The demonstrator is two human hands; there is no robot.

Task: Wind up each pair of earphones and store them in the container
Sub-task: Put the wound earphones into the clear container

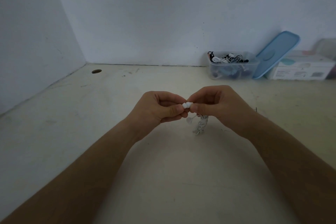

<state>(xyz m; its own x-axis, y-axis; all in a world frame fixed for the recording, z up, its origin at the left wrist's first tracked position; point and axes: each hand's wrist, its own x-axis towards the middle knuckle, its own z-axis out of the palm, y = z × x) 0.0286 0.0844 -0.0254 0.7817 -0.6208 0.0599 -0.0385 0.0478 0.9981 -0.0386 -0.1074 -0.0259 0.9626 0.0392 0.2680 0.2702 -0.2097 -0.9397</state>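
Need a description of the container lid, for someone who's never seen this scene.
Follow the back wall to the right, where a clear container of earphones stands on the table. The lid leans tilted between it and a white box. Unlike its neighbours, it is a flat light-blue panel with rounded corners.

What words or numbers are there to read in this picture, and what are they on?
No text here can be read.
White box: printed lines and a square code on its front, too blurred to read.
Blue lid: an oval mark, too blurred to tell if it holds words.
Clear tub and white earphones: no writing shows.
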